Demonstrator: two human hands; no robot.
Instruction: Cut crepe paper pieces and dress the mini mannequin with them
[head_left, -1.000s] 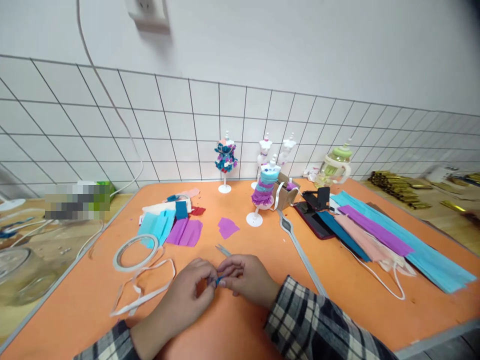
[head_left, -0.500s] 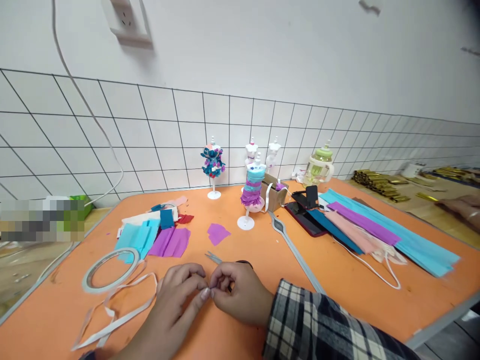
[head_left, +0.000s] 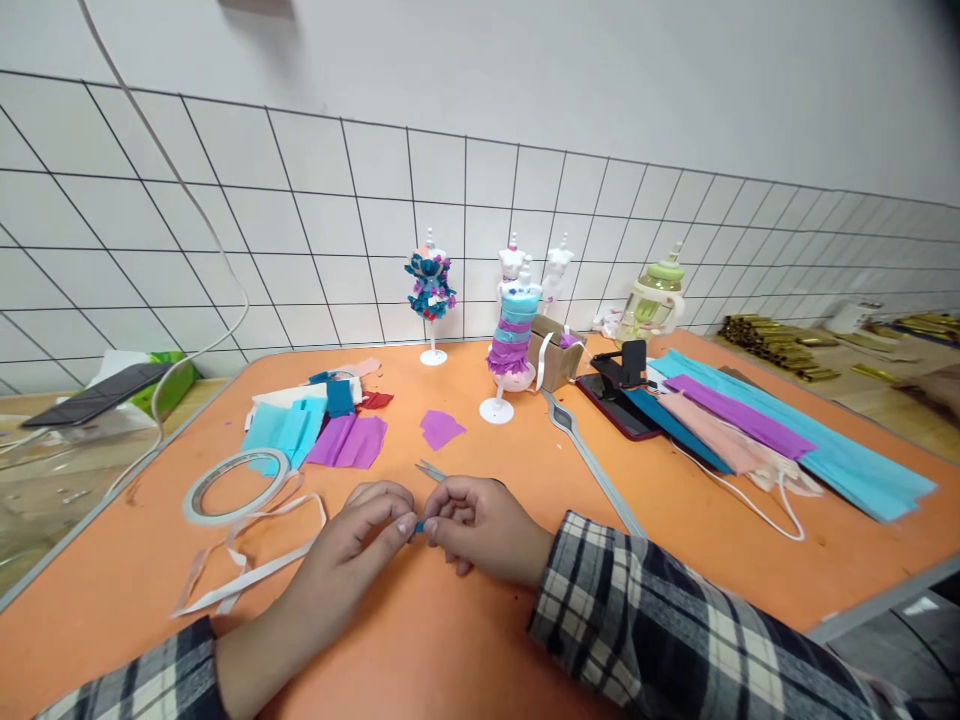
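Note:
Between the fingertips of both hands is a tiny dark-blue piece of crepe paper (head_left: pixel 419 527), mostly covered by the fingers. My left hand (head_left: pixel 367 530) pinches it from the left, thumb against forefinger. My right hand (head_left: pixel 480 525) pinches its other side, fingers curled. Just beyond the right hand lie scissors (head_left: pixel 430 470), blades pointing left, their handles largely hidden behind the hand. A loose purple paper scrap (head_left: pixel 442 429) rests farther back. Behind it stands a small mannequin (head_left: pixel 515 335) wrapped in blue and purple paper, and to its left a mannequin with dark-blue ruffles (head_left: pixel 431 288).
Left on the orange table (head_left: pixel 360 650) are a tape roll (head_left: pixel 196 500), white strips (head_left: pixel 259 580) and cut crepe pieces (head_left: pixel 349 442). On the right lie a phone (head_left: pixel 619 412), long paper strips (head_left: pixel 750 430) and a grey strap (head_left: pixel 600 475). A cardboard box (head_left: pixel 556 362) and bottle (head_left: pixel 651 305) stand behind.
The camera view has shifted. Both hands stay together at the front of the table, the fingers shifting slightly around the small blue paper piece, which shows again between the fingertips.

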